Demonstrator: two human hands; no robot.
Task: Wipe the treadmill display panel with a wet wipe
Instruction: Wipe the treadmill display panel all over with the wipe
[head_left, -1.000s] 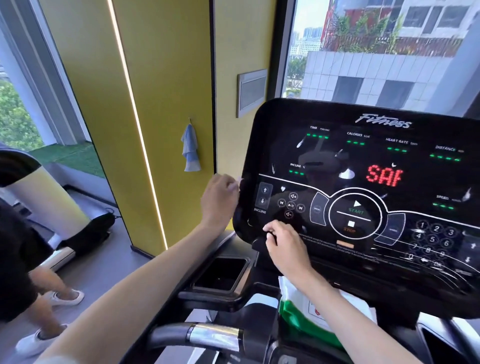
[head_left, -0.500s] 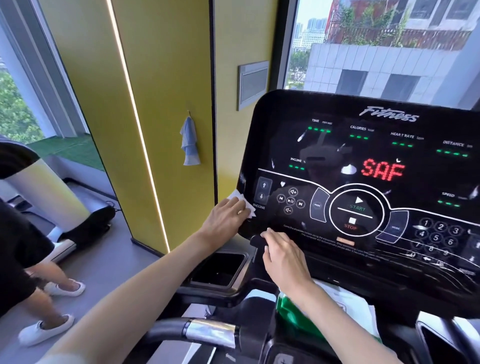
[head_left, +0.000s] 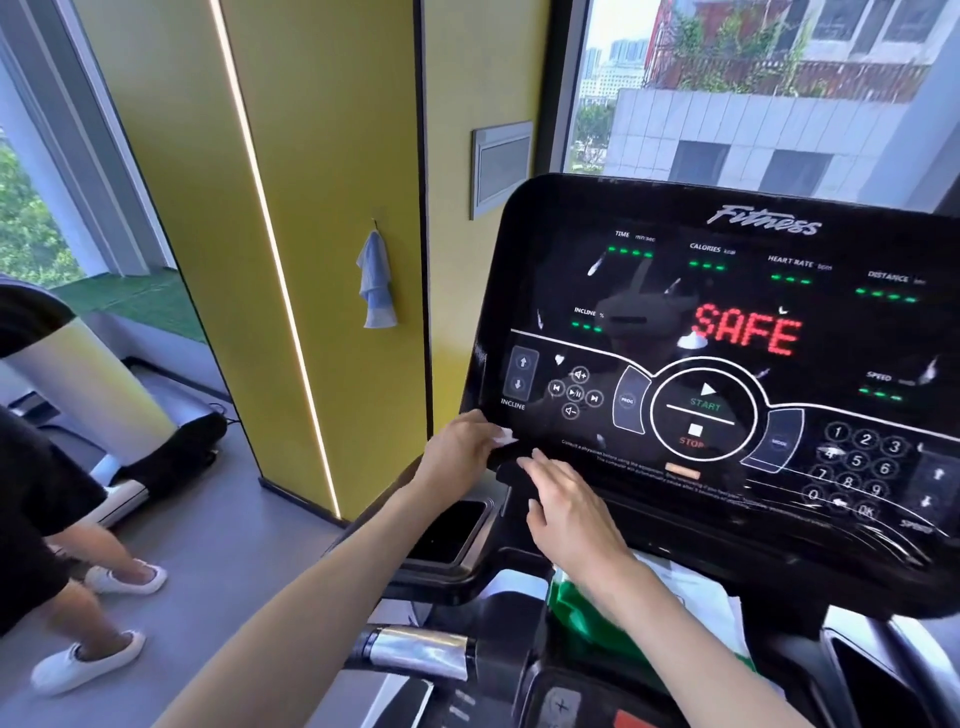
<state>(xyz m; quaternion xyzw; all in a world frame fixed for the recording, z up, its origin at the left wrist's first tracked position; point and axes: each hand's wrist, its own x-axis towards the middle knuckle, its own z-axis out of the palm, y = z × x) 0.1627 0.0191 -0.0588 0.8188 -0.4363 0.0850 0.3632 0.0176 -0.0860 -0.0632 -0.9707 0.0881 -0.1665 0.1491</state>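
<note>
The black display panel (head_left: 727, 322), branded "Fitness" and flashing red "SAFE" above START and STOP, has the left hand (head_left: 460, 449) pinching a white wet wipe (head_left: 505, 435) against its lower-left corner, while the right hand (head_left: 569, 512), fingers spread and empty, rests just beside along the bottom edge.

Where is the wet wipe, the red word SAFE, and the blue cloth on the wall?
wet wipe (head_left: 505, 436), head view, white corner showing.
SAFE (head_left: 745, 330), head view, middle letters.
blue cloth (head_left: 376, 286), head view, its middle.
</note>
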